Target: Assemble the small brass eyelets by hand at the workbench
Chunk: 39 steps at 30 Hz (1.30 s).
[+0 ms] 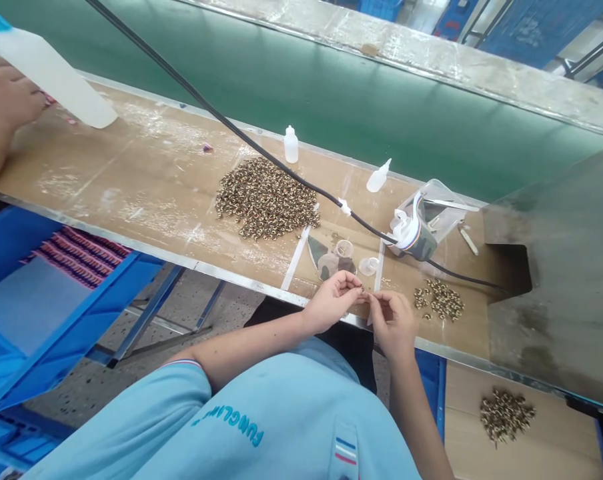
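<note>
left hand [334, 303] pinched on tiny piece [362, 289] | right hand [394, 320] meets it, can't tell if clamped | I'd brace fingertips together, pinch lightly, work low beside camo patch [330, 265]

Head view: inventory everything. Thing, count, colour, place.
Bench: one, brown, across middle
Large parts heap: one, gold-black, mid-bench
Smaller heaps: two, gold-black, bench right and cardboard
Small bottles: two, white, bench far edge
Large bottle: one, whitish, upper left
Cloth: one, camouflage, near edge
Cups: two, clear, by cloth
Container: one, clear, bench right
Cable: one, black, across bench
Striped pile: one, pink-navy, lower-left crate
Co-worker's hand: one, upper left
Left hand, right hand: one each, near edge
</note>
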Motion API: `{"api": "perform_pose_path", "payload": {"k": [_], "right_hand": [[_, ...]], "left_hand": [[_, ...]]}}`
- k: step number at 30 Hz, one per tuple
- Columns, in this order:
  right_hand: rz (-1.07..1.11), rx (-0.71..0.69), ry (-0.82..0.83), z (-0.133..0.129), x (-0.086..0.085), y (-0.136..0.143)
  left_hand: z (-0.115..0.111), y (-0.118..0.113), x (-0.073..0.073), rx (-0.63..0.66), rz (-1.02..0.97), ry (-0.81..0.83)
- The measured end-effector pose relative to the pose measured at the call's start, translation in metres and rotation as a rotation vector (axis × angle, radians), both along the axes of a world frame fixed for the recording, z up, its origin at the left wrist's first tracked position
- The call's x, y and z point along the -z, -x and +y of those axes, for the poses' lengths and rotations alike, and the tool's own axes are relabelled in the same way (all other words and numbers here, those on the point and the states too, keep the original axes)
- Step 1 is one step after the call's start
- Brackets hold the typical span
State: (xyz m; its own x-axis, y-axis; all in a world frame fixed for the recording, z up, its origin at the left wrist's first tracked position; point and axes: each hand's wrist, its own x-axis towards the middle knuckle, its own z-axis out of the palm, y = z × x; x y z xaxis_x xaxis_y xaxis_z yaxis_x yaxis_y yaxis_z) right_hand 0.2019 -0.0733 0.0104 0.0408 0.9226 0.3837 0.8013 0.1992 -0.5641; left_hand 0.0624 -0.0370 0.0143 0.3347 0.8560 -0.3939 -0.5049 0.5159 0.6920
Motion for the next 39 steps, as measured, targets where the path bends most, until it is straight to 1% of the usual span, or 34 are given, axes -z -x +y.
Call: {"api": "perform_pose_path", "payload": {"k": [2, 5, 9, 13, 18, 27, 32, 39], "right_hand": [[-0.031, 0.018, -0.026, -0.001, 0.004, 0.007], [-0.096, 0.004, -0.067, -0.002, 0.007, 0.009], [-0.149, -0.046, -0.066, -0.004, 0.006, 0.006], [-0.174, -0.055, -0.062, -0.005, 0.005, 0.004], [-0.163, -0.063, -0.062, -0.005, 0.005, 0.003], [-0.083, -0.073, -0.026, -0.005, 0.007, 0.001], [-0.090, -0.067, -0.009, -0.005, 0.006, 0.001], [-0.124, -0.044, -0.030, -0.007, 0.009, 0.000]], "left_hand": [[0.000, -0.002, 0.002, -0.014, -0.004, 0.018], [-0.001, -0.002, 0.004, -0.023, 0.000, 0.030], [-0.001, -0.002, 0.004, -0.021, 0.023, 0.012], [-0.002, -0.002, 0.005, -0.008, 0.053, -0.016], [-0.003, -0.002, 0.008, 0.008, 0.060, -0.038], [-0.005, -0.003, 0.010, -0.010, 0.074, -0.039], [-0.006, -0.003, 0.012, -0.001, 0.069, -0.035], [-0.006, -0.003, 0.013, 0.030, 0.077, -0.060]]}}
